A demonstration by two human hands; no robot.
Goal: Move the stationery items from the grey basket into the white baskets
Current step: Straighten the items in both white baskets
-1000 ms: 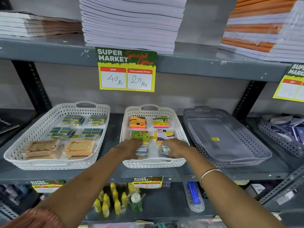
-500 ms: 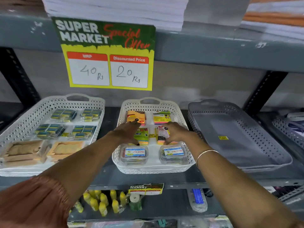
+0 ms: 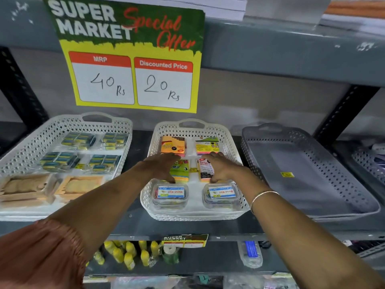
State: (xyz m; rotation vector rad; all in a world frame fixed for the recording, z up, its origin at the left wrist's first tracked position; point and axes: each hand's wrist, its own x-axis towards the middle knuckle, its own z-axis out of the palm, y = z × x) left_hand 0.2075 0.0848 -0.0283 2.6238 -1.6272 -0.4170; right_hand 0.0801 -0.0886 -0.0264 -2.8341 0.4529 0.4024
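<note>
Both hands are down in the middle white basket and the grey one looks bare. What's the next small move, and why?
Probably lift both hands clear. The left hand and right hand lie flat on the middle sticky-note packs, gripping nothing. The grey basket holds only a yellow sticker, and the middle white basket already shows three tidy rows, so little seems left to move.

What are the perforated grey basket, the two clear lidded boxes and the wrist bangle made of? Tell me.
Perforated grey basket: likely moulded plastic, matte, with a lattice wall.
Clear lidded boxes: apparently thin transparent plastic, glossy, contents showing through.
Wrist bangle: seemingly metal, a thin shiny silvery band.
</note>
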